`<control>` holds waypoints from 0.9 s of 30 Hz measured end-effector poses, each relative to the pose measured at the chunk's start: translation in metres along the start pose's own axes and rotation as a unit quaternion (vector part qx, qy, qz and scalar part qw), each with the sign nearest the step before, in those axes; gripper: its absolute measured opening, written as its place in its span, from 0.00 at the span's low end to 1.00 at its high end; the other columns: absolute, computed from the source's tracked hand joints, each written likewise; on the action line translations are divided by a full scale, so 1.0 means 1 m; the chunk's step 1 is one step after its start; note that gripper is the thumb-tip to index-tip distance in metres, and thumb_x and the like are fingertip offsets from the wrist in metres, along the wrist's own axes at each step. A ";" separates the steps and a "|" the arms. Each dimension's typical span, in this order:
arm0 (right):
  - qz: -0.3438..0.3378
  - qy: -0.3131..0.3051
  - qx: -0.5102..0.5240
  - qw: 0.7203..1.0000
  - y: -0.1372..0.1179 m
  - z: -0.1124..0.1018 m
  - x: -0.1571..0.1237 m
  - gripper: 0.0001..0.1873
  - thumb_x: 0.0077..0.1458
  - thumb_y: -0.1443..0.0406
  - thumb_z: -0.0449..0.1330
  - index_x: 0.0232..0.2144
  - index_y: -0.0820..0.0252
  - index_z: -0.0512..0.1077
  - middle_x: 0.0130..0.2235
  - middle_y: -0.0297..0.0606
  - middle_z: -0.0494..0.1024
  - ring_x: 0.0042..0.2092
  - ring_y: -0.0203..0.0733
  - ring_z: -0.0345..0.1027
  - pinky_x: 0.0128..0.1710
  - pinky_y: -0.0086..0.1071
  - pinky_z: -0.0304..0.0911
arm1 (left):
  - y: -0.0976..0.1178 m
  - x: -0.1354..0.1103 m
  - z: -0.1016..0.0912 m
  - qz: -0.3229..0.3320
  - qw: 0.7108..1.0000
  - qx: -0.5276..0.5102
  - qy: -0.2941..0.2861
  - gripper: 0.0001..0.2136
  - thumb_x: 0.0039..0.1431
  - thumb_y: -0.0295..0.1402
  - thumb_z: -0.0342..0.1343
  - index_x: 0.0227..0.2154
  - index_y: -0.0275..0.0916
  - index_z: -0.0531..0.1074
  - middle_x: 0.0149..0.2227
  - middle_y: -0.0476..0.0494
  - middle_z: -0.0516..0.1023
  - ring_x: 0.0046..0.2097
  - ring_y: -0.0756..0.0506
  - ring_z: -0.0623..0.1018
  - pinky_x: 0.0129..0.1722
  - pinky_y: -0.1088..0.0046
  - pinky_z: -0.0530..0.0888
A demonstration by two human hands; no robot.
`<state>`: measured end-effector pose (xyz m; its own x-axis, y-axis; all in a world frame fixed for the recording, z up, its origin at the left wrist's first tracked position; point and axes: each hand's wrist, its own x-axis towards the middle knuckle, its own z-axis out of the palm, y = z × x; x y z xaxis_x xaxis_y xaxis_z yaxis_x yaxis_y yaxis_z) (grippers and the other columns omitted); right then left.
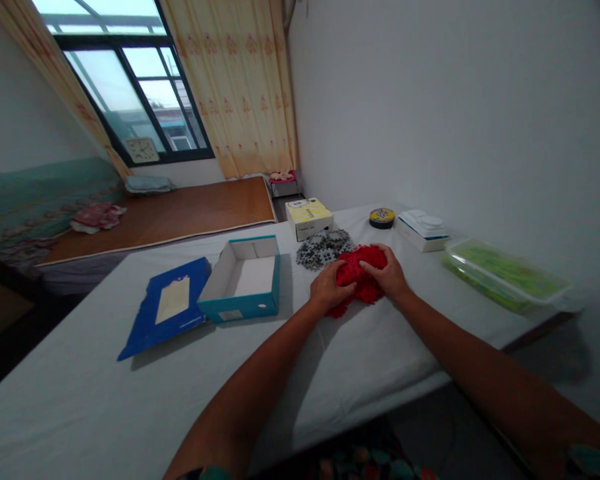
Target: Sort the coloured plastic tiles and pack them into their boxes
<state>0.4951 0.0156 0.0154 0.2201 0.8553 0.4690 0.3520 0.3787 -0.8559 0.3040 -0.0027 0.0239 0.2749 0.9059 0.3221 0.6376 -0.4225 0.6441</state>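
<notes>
A heap of small red pieces point(361, 268) lies on the white-covered table, and both hands are around it. My left hand point(329, 285) is closed against the heap's left side, thumb over the front. On the right side my right hand point(387, 272) presses in, its thumb on top and fingers curled behind. Just behind the red heap, almost touching it, is a pile of small grey notched pieces point(323, 249). Single red pieces are too small to make out. To the left stands an open blue box point(242, 307) with a white inside.
A torn blue cardboard lid point(173, 303) lies left of the box. Behind are a yellow-and-white box point(309, 220), a round black-and-yellow tin point(382, 217) and a white box point(423, 230). A clear container of green pieces point(507, 275) sits by the wall point(460, 120).
</notes>
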 end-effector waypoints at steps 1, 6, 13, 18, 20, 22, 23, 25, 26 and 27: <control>0.003 0.002 0.005 1.000 -0.003 0.001 0.001 0.36 0.43 0.50 0.68 0.52 0.57 0.65 0.52 0.44 0.72 0.50 0.50 0.69 0.54 0.47 0.64 | 0.001 0.001 -0.003 0.000 1.000 -0.004 0.002 0.30 0.50 0.43 0.63 0.57 0.43 0.66 0.58 0.42 0.71 0.57 0.40 0.72 0.58 0.62 0.69; -0.008 0.006 0.029 1.000 -0.027 0.012 0.012 0.36 0.42 0.51 0.68 0.51 0.57 0.66 0.49 0.43 0.74 0.47 0.49 0.70 0.52 0.47 0.66 | 0.006 0.008 -0.023 0.007 0.999 -0.019 0.029 0.30 0.50 0.42 0.63 0.56 0.41 0.67 0.57 0.41 0.71 0.56 0.41 0.73 0.57 0.64 0.69; -0.069 -0.012 0.120 0.990 -0.086 0.070 0.036 0.34 0.44 0.52 0.68 0.51 0.55 0.65 0.49 0.40 0.74 0.48 0.47 0.70 0.54 0.45 0.65 | -0.003 0.004 -0.099 0.040 0.992 0.013 0.121 0.29 0.51 0.39 0.63 0.56 0.43 0.66 0.55 0.41 0.72 0.55 0.41 0.73 0.55 0.64 0.70; -0.102 -0.064 0.192 0.974 -0.127 0.155 0.042 0.36 0.46 0.50 0.66 0.55 0.53 0.62 0.52 0.40 0.71 0.51 0.48 0.68 0.55 0.45 0.64 | -0.033 -0.017 -0.171 0.031 0.977 0.059 0.201 0.28 0.50 0.38 0.63 0.55 0.42 0.66 0.55 0.41 0.72 0.54 0.41 0.73 0.54 0.63 0.71; -0.092 -0.086 0.213 0.969 -0.134 0.191 0.036 0.38 0.47 0.48 0.65 0.57 0.52 0.59 0.52 0.40 0.72 0.51 0.47 0.68 0.55 0.46 0.64 | -0.053 -0.028 -0.188 0.010 0.973 0.063 0.224 0.27 0.50 0.37 0.62 0.54 0.41 0.67 0.53 0.40 0.73 0.53 0.41 0.74 0.53 0.62 0.71; -0.071 -0.102 0.227 0.966 -0.133 0.224 0.027 0.39 0.48 0.47 0.63 0.59 0.51 0.57 0.52 0.39 0.72 0.51 0.47 0.68 0.54 0.47 0.65 | -0.077 -0.037 -0.197 -0.013 0.969 0.052 0.242 0.26 0.52 0.38 0.61 0.54 0.40 0.66 0.53 0.39 0.73 0.52 0.41 0.74 0.54 0.61 0.71; -0.056 -0.110 0.230 0.965 -0.131 0.238 0.021 0.40 0.48 0.46 0.63 0.59 0.51 0.57 0.52 0.39 0.72 0.51 0.48 0.68 0.53 0.47 0.65 | -0.089 -0.040 -0.198 -0.025 0.967 0.042 0.250 0.25 0.53 0.38 0.60 0.54 0.40 0.66 0.53 0.38 0.72 0.52 0.41 0.74 0.54 0.60 0.71; -0.021 -0.127 0.225 0.966 -0.126 0.259 0.012 0.39 0.47 0.46 0.63 0.58 0.52 0.58 0.51 0.40 0.73 0.51 0.48 0.68 0.54 0.48 0.65 | -0.109 -0.043 -0.198 -0.050 0.963 0.012 0.263 0.23 0.56 0.38 0.57 0.54 0.39 0.66 0.52 0.38 0.73 0.52 0.42 0.73 0.54 0.60 0.70; -0.002 -0.137 0.213 0.967 -0.123 0.266 0.009 0.39 0.47 0.47 0.64 0.57 0.53 0.59 0.51 0.41 0.73 0.51 0.49 0.68 0.54 0.48 0.64 | -0.117 -0.043 -0.197 -0.065 0.962 -0.007 0.266 0.21 0.57 0.39 0.56 0.53 0.39 0.66 0.51 0.38 0.74 0.52 0.42 0.73 0.54 0.60 0.70; 0.015 -0.151 0.193 0.969 -0.120 0.270 0.006 0.38 0.46 0.48 0.65 0.56 0.53 0.61 0.51 0.41 0.73 0.51 0.50 0.68 0.54 0.49 0.64 | -0.123 -0.042 -0.196 -0.080 0.960 -0.029 0.265 0.20 0.59 0.39 0.54 0.52 0.38 0.67 0.49 0.38 0.75 0.51 0.43 0.74 0.53 0.60 0.71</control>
<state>0.2085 0.0711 0.0622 -0.0711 0.9103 0.4078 -0.0305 0.4067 -0.9131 0.0726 0.0061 0.0671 -0.2383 0.8243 0.5136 0.5962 -0.2933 0.7474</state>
